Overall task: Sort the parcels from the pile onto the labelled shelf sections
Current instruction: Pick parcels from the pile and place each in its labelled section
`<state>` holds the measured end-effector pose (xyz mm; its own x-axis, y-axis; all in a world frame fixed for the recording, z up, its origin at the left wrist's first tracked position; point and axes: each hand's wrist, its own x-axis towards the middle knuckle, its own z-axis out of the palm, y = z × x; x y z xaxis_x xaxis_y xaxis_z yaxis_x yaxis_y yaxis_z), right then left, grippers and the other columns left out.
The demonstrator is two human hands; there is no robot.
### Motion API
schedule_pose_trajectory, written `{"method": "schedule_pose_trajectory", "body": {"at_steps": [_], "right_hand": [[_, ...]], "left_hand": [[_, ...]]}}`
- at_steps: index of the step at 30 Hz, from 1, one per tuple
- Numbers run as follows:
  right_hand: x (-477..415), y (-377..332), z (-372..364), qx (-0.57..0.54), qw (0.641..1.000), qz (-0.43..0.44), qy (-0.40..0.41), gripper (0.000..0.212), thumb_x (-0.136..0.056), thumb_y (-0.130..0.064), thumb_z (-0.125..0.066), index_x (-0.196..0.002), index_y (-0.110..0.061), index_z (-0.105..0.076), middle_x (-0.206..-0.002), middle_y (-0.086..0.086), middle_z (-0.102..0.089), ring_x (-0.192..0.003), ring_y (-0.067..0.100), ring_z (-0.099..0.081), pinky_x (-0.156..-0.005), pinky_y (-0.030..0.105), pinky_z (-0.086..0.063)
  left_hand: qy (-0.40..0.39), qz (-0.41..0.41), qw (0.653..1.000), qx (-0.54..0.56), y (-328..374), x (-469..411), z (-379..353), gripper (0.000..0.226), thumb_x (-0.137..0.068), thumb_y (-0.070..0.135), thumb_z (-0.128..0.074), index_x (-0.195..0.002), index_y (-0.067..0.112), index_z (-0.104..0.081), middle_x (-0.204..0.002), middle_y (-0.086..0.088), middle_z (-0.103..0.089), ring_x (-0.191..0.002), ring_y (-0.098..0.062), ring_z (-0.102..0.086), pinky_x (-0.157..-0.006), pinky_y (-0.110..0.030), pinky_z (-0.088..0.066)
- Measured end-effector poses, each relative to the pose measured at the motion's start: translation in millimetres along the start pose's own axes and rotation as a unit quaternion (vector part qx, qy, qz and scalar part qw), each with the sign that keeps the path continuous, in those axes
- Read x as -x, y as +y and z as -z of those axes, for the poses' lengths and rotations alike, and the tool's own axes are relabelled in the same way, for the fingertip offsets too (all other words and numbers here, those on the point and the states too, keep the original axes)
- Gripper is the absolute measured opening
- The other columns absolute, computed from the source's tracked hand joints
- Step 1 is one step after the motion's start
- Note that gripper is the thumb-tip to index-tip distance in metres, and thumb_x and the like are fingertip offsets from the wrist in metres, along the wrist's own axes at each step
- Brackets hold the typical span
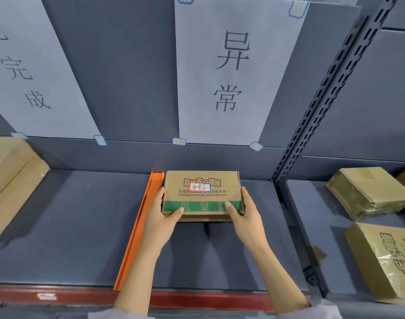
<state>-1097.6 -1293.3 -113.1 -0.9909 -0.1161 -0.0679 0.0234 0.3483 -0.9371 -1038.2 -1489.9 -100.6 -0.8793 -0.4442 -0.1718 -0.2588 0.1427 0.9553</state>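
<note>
Flat brown cardboard parcel with a green band (202,194), lying far back on the grey shelf (82,226) just right of an orange divider (139,226), looks stiff and light, gripped at its short ends by the left hand (161,217) and right hand (245,215).

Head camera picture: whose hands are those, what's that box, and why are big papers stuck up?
The camera sits on a person's head, so you see their arms reaching forward. Their left hand and right hand hold a flat brown cardboard box with a green stripe by its sides, over a grey shelf. A white paper sign above carries the same two characters as the small sticker on the box. A long orange divider lies left of it. More brown cardboard parcels lie on the next shelf, to the right.
</note>
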Motion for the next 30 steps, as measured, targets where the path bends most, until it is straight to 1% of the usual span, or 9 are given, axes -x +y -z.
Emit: {"method": "schedule_pose_trajectory", "body": {"at_steps": [2,7,11,13,16,19,24,26,30], "right_hand": [[-8.9,2.0,-3.4,0.005,1.0,0.002,-0.007,0.045,-0.099,-0.018,-0.058,-0.112,-0.056,-0.039,-0.118,-0.027,-0.059,-0.1,-0.021,-0.054,-0.075,0.0,-0.042],[-24.6,12.7,-11.5,0.015,1.0,0.003,-0.011,0.041,-0.099,-0.021,-0.059,-0.127,-0.044,-0.041,-0.122,-0.02,-0.061,-0.107,-0.006,-0.057,-0.075,0.0,-0.041],[-31.6,21.1,-15.8,0.024,1.0,0.006,-0.01,0.038,-0.098,-0.025,-0.06,-0.131,-0.035,-0.047,-0.126,-0.019,-0.06,-0.113,0.002,-0.057,-0.085,0.008,-0.046],[-36.1,24.5,-17.5,0.032,0.999,0.008,-0.009,0.046,-0.096,-0.029,-0.061,-0.14,-0.032,-0.046,-0.131,-0.016,-0.059,-0.118,0.005,-0.056,-0.093,0.019,-0.049],[-41.4,24.0,-19.2,0.036,0.999,0.009,-0.01,0.049,-0.096,-0.029,-0.061,-0.142,-0.03,-0.045,-0.133,-0.014,-0.057,-0.118,0.006,-0.055,-0.089,0.015,-0.047],[-43.1,24.0,-20.7,0.042,0.999,0.012,-0.011,0.05,-0.096,-0.03,-0.061,-0.143,-0.029,-0.044,-0.134,-0.012,-0.056,-0.118,0.005,-0.055,-0.084,0.011,-0.046],[-41.3,20.2,-18.6,0.05,0.998,0.024,-0.02,0.051,-0.098,-0.031,-0.06,-0.145,-0.029,-0.041,-0.138,-0.013,-0.053,-0.116,0.004,-0.056,-0.078,0.007,-0.044],[-35.7,15.8,-15.7,0.057,0.998,0.025,-0.026,0.058,-0.098,-0.034,-0.059,-0.15,-0.027,-0.033,-0.142,-0.017,-0.045,-0.115,0.001,-0.055,-0.083,0.009,-0.043],[-19.0,21.3,-6.7,0.186,0.977,0.1,-0.016,0.072,-0.099,-0.047,-0.05,-0.158,-0.025,-0.014,-0.162,-0.018,-0.013,-0.151,0.004,-0.011,-0.109,0.022,-0.034]], "left_hand": [[0.007,-0.003,1.0,-0.003,-1.3,-5.5,-0.8,0.065,-0.091,0.005,-0.064,-0.146,0.027,-0.038,-0.134,0.011,-0.056,-0.11,0.0,-0.057,-0.079,-0.007,-0.044],[0.016,-0.018,0.999,-0.022,4.0,-11.5,-2.9,0.053,-0.092,0.001,-0.061,-0.119,0.043,-0.044,-0.105,0.032,-0.054,-0.087,0.022,-0.054,-0.073,-0.003,-0.048],[0.031,-0.023,0.999,-0.035,5.2,-14.0,-5.1,0.051,-0.093,0.001,-0.06,-0.123,0.037,-0.039,-0.1,0.035,-0.046,-0.081,0.026,-0.049,-0.065,0.005,-0.039],[0.036,-0.021,0.998,-0.036,7.3,-14.1,-5.7,0.053,-0.094,0.003,-0.059,-0.129,0.037,-0.037,-0.099,0.036,-0.044,-0.084,0.021,-0.049,-0.067,0.004,-0.038],[0.032,-0.022,0.998,-0.042,8.7,-16.5,-4.9,0.052,-0.095,0.004,-0.059,-0.127,0.039,-0.038,-0.099,0.035,-0.045,-0.083,0.021,-0.051,-0.079,0.0,-0.042],[0.022,-0.018,0.998,-0.048,9.9,-17.4,-2.7,0.055,-0.096,0.009,-0.058,-0.145,0.024,-0.038,-0.115,0.026,-0.046,-0.101,0.006,-0.044,-0.091,-0.016,-0.036],[0.011,-0.031,0.996,-0.082,11.3,-18.5,-0.4,0.055,-0.096,0.01,-0.058,-0.146,0.014,-0.037,-0.116,0.019,-0.046,-0.107,-0.001,-0.043,-0.072,0.004,-0.034],[0.028,-0.051,0.989,-0.136,9.9,-18.9,0.6,0.056,-0.096,0.016,-0.06,-0.147,0.014,-0.037,-0.126,0.015,-0.05,-0.12,-0.011,-0.05,-0.083,-0.004,-0.036],[0.041,-0.122,0.95,-0.285,-6.8,-16.1,3.1,0.067,-0.098,0.037,-0.051,-0.154,0.013,-0.022,-0.159,0.0,-0.026,-0.145,-0.018,-0.028,-0.112,-0.029,-0.032]]}}
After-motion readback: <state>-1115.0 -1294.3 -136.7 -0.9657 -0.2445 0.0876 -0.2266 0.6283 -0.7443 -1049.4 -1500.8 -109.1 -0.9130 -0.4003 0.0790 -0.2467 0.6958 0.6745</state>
